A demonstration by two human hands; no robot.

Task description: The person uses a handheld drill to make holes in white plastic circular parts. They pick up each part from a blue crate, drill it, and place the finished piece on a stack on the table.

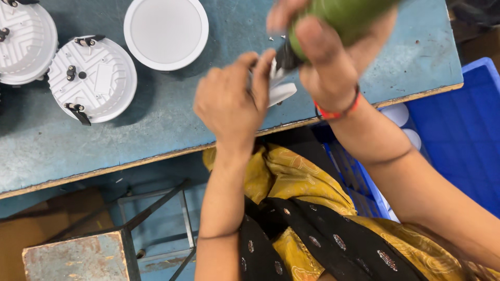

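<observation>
Two hands meet over a small white round fitting (281,92) just above the middle of the frame, at the near edge of the blue-green worktable (156,140). The left hand (232,104) pinches the fitting, its fingers curled narrow around the fitting's upper side with the fingertips pressed together against it. The right hand (325,62) is wrapped tight around a green-handled tool (338,18), whose dark tip (285,57) points down and left into the fitting, right beside the left fingertips. The tool is blurred, so its exact kind cannot be told. An orange-red band (338,110) circles the right wrist.

Further out, in the upper left of the frame, three larger round white lamp housings lie on the table: one face up and smooth (166,32) at top centre-left, one showing its ribbed back with black spring clips (92,78) beside it, and a third ribbed one (23,44) cut off by the left edge. At the right edge a blue plastic crate (458,135) sits below table level, with a few small white round pieces (398,114) showing at its rim. At the lower left stands a worn metal stool (78,255).
</observation>
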